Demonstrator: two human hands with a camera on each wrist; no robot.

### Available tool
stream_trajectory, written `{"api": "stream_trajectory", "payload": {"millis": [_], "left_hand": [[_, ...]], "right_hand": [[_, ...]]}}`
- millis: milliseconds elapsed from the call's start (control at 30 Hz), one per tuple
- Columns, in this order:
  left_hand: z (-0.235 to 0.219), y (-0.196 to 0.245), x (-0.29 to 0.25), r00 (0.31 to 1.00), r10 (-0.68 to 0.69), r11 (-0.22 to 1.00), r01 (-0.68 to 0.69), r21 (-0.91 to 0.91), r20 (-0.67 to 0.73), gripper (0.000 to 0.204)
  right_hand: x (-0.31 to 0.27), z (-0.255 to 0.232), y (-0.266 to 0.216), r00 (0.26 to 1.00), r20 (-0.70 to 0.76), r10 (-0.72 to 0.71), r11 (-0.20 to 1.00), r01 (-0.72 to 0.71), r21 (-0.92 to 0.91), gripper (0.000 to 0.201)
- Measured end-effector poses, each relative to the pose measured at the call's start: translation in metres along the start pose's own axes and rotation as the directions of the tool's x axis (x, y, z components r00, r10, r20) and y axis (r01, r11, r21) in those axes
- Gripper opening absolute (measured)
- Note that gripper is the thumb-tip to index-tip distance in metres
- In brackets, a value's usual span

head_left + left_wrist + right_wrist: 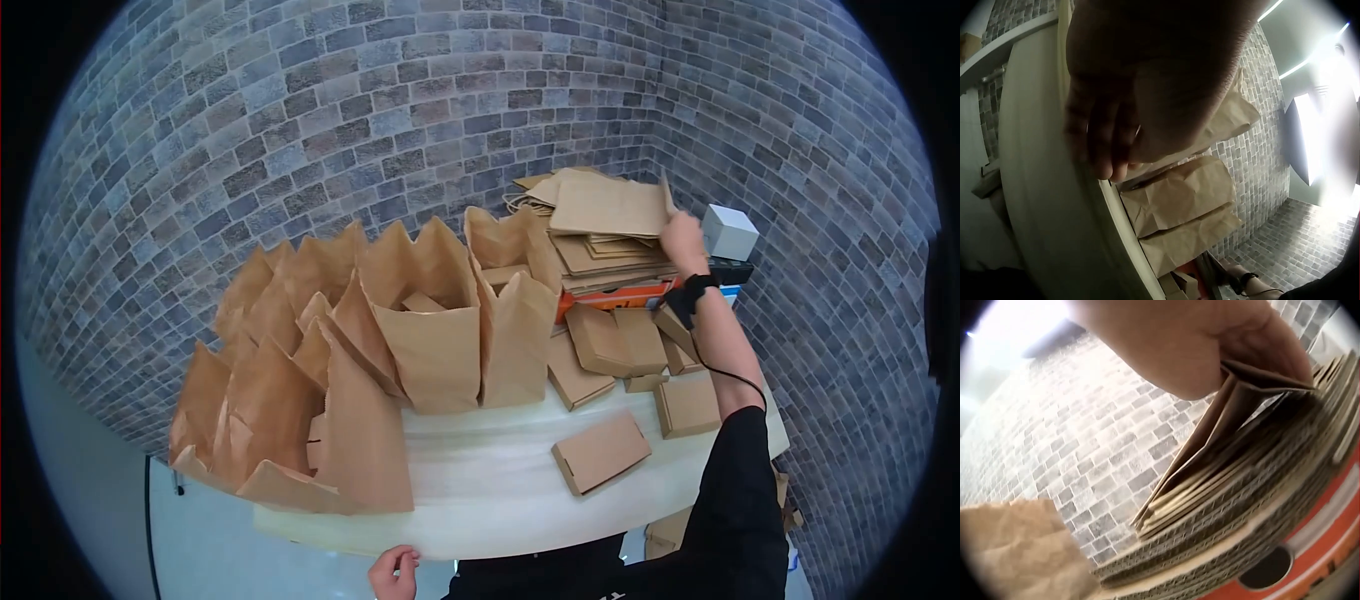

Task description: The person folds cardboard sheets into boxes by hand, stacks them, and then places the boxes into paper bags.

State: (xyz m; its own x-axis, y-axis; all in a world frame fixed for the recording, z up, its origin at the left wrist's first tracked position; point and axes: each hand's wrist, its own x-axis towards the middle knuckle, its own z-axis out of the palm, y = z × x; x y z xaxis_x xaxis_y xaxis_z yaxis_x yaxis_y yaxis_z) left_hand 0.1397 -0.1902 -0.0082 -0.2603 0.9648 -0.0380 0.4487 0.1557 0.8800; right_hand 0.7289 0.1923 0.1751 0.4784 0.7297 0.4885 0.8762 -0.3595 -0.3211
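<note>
At the back right, my right hand [684,243] pinches the edge of a flat, folded brown paper bag [610,207] on top of a stack. In the right wrist view, the thumb and fingers are around the bag's folded end [1230,403], which lifts at an angle from the sheets below. Beneath it lie more flat bags and corrugated cardboard [1210,522]. My left hand [394,573] hangs at the table's front edge with loosely curled fingers and holds nothing. The left wrist view shows it in shadow, near the table edge.
Several upright, opened paper bags [430,355] crowd the table's left and middle; some have small boxes inside. Small brown cardboard boxes [600,452] lie on the right. An orange box [620,298] supports the stack, with a white box [730,233] beside it. A brick-patterned wall rises behind.
</note>
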Motion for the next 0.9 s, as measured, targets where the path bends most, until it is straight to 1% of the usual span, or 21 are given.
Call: {"api": "stream_trajectory", "payload": {"millis": [33,67,133,167,200,233,267,300,367,433,467,500,567,633,700,733,767,800,833,867,900], "left_hand": [[0.004,0.014,0.001,0.996,0.058,0.998,-0.058,-0.001,0.070,0.017],[0.007,0.023,0.001,0.983,0.120,0.993,-0.120,-0.007,0.138,0.017],[0.022,0.026,0.006,0.974,0.153,0.987,-0.143,-0.067,0.169,0.015],[0.029,0.037,0.010,0.950,0.184,0.979,-0.156,-0.128,0.254,0.013],[0.037,0.051,0.016,0.916,0.219,0.968,-0.163,-0.188,0.335,0.011],[0.046,0.067,0.024,0.873,0.349,0.934,-0.297,-0.198,0.340,0.010],[0.056,0.081,0.030,0.855,0.302,0.945,-0.212,-0.247,0.422,0.010],[0.067,0.093,0.034,0.824,0.256,0.951,-0.120,-0.286,0.506,0.012],[0.110,0.106,0.045,0.764,0.359,0.804,0.039,-0.593,0.536,0.022],[0.155,0.138,0.049,0.767,0.355,0.669,0.191,-0.718,0.535,0.033],[0.169,0.149,0.048,0.751,0.266,0.639,0.332,-0.694,0.605,0.033],[0.177,0.153,0.043,0.723,0.177,0.590,0.465,-0.660,0.667,0.034],[0.179,0.151,0.026,0.740,0.149,0.579,0.473,-0.665,0.656,0.034],[0.173,0.135,0.017,0.755,0.127,0.580,0.470,-0.665,0.644,0.034],[0.160,0.107,0.017,0.835,0.088,0.646,0.367,-0.669,0.543,0.037],[0.148,0.093,0.012,0.839,0.071,0.647,0.373,-0.665,0.539,0.037],[0.135,0.084,0.009,0.839,-0.004,0.693,0.395,-0.604,0.544,0.039],[0.126,0.079,0.009,0.837,-0.076,0.731,0.416,-0.540,0.542,0.040],[0.119,0.075,0.005,0.783,-0.127,0.646,0.531,-0.548,0.609,0.040],[0.117,0.077,0.003,0.788,-0.143,0.637,0.536,-0.554,0.599,0.040],[0.118,0.080,0.001,0.694,-0.092,0.512,0.648,-0.563,0.714,0.039]], "right_hand": [[0.004,-0.014,0.017,0.992,-0.119,0.042,0.998,-0.036,0.053,0.025],[0.016,-0.022,0.054,0.967,-0.234,-0.099,0.994,0.108,0.025,0.025],[-0.013,-0.087,0.072,0.927,-0.374,-0.033,0.991,0.080,0.111,0.031],[-0.030,-0.118,0.085,0.971,-0.133,0.200,0.858,-0.108,0.502,0.036],[-0.059,-0.144,0.095,0.975,-0.111,0.191,0.752,-0.072,0.655,0.038],[-0.088,-0.168,0.104,0.981,0.038,0.192,0.528,-0.136,0.838,0.040],[-0.125,-0.189,0.097,0.978,-0.022,0.209,0.442,-0.074,0.894,0.043],[-0.157,-0.202,0.109,0.975,0.119,0.188,0.315,-0.175,0.933,0.046],[-0.227,-0.194,0.133,0.978,0.129,0.163,0.144,-0.153,0.978,0.047],[-0.307,-0.178,0.132,0.958,0.224,0.177,-0.030,-0.222,0.974,0.049],[-0.348,-0.174,0.121,0.884,0.381,0.269,-0.124,-0.361,0.924,0.048],[-0.383,-0.161,0.114,0.868,0.404,0.288,-0.205,-0.356,0.912,0.047],[-0.435,-0.135,0.107,0.844,0.452,0.288,-0.286,-0.375,0.882,0.045],[-0.472,-0.114,0.105,0.791,0.564,0.238,-0.642,-0.307,0.703,0.043],[-0.481,-0.101,0.108,0.750,0.631,0.199,-0.694,-0.347,0.631,0.044],[-0.482,-0.098,0.111,0.722,0.673,0.162,-0.733,-0.369,0.572,0.045],[-0.478,-0.099,0.113,0.767,0.625,0.145,-0.554,-0.460,0.693,0.047],[-0.472,-0.100,0.115,0.766,0.629,0.133,-0.555,-0.468,0.687,0.047],[-0.465,-0.101,0.118,0.775,0.623,0.107,-0.403,-0.539,0.740,0.047],[-0.461,-0.101,0.121,0.779,0.623,0.075,-0.234,-0.593,0.770,0.047],[-0.460,-0.093,0.123,0.769,0.632,0.094,-0.216,-0.604,0.767,0.047]]}}
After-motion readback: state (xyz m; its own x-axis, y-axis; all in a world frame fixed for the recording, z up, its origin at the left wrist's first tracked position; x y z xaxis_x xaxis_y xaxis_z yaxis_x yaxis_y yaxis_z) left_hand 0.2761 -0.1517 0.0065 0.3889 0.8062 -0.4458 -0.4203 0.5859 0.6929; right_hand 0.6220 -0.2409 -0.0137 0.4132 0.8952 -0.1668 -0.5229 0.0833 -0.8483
